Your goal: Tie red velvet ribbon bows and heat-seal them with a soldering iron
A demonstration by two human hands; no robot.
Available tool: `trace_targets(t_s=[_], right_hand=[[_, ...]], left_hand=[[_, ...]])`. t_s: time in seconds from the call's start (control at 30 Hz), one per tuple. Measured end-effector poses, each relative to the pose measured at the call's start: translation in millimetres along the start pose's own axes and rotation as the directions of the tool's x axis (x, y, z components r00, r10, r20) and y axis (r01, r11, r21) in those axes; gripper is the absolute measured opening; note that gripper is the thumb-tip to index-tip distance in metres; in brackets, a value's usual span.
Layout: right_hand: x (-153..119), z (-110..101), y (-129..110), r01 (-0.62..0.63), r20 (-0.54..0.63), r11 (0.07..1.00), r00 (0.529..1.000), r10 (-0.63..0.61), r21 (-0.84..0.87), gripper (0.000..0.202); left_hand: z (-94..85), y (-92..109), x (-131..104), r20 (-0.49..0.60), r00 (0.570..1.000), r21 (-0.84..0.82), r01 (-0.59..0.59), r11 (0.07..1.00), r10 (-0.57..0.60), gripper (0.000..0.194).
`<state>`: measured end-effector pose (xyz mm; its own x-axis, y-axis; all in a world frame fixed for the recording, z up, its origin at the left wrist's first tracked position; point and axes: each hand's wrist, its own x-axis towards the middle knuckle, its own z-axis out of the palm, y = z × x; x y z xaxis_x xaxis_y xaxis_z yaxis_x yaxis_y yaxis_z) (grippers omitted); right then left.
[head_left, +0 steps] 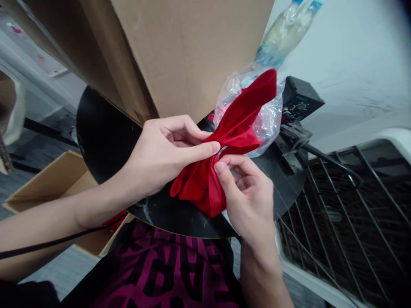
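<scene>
A red fabric bow (237,115) is held over a round black tabletop (105,132), one loop pointing up to the right and the other folds hanging toward me. My left hand (170,149) pinches its gathered middle between thumb and fingers. Just below and to the right, my right hand (247,192) has thumb and forefinger closed on the bow's lower folds near the same centre. Whether a thin tie or thread lies between the fingertips, I cannot make out. Behind the bow sits a clear plastic bag (269,124) with some red material in it.
A large cardboard box (192,55) stands at the back of the table. To the right are a black device with a dial (302,100) and a white-framed wire rack (346,205). An open carton (61,179) is low at the left. A plastic-wrapped bundle (285,34) is against the wall.
</scene>
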<state>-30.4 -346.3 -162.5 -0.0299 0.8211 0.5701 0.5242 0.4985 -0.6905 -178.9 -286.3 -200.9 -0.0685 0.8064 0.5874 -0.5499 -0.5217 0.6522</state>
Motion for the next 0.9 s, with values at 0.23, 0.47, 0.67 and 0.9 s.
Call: trace_targets(t_s=[0.23, 0.47, 0.67, 0.9], right_hand=[[4, -20, -2, -0.223, 0.266, 0.972, 0.944, 0.197, 0.069, 0.027], [-1, -9, -9, 0.400, 0.088, 0.734, 0.901, -0.425, -0.549, 0.006], [-4, 1, -2, 0.311, -0.028, 0.828, 0.930, -0.365, -0.466, 0.005], [-13, 2, 6, -0.184, 0.080, 0.978, 0.981, 0.176, 0.101, 0.026]], left_hand=[[-3.5, 11, -5, 0.015, 1.000, 0.076, 0.019, 0.997, -0.020, 0.016], [-2.3, 17, -3, 0.059, 0.995, 0.155, -0.093, 0.984, 0.085, 0.014], [0.4, 15, -5, 0.003, 0.991, 0.171, -0.130, 0.977, 0.131, 0.015], [2.5, 6, 1, 0.025, 0.999, 0.005, 0.041, 0.999, -0.041, 0.024]])
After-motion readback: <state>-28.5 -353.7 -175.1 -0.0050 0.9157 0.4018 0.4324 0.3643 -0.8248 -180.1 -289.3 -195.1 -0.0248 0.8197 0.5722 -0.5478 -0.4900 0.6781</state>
